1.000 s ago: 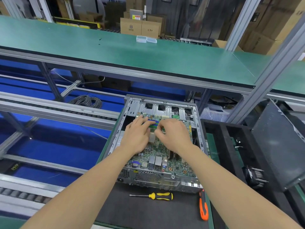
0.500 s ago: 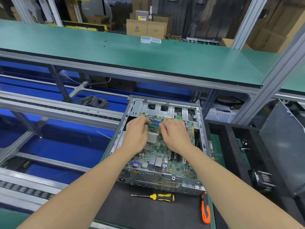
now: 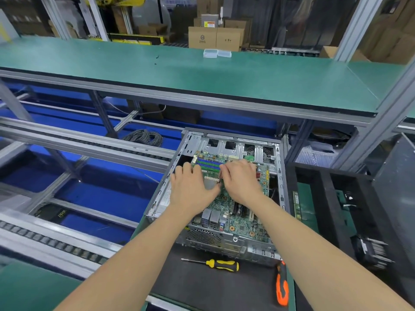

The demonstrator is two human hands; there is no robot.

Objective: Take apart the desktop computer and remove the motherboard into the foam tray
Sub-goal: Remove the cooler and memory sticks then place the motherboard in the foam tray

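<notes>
Green motherboard (image 3: 241, 223) lies flat in metal case (image 3: 226, 244).

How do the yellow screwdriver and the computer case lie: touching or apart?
Apart. The head view shows a strip of black mat between the yellow screwdriver and the computer case.

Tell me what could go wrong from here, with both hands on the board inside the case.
1. The motherboard sits low in the metal case; its rear ports may catch on the case wall if it is lifted flat.
2. The left hand and right hand crowd the silver square part; a fingertip could press on it.
3. The yellow screwdriver lies loose in front of the case, between the forearms, and might be knocked.
</notes>
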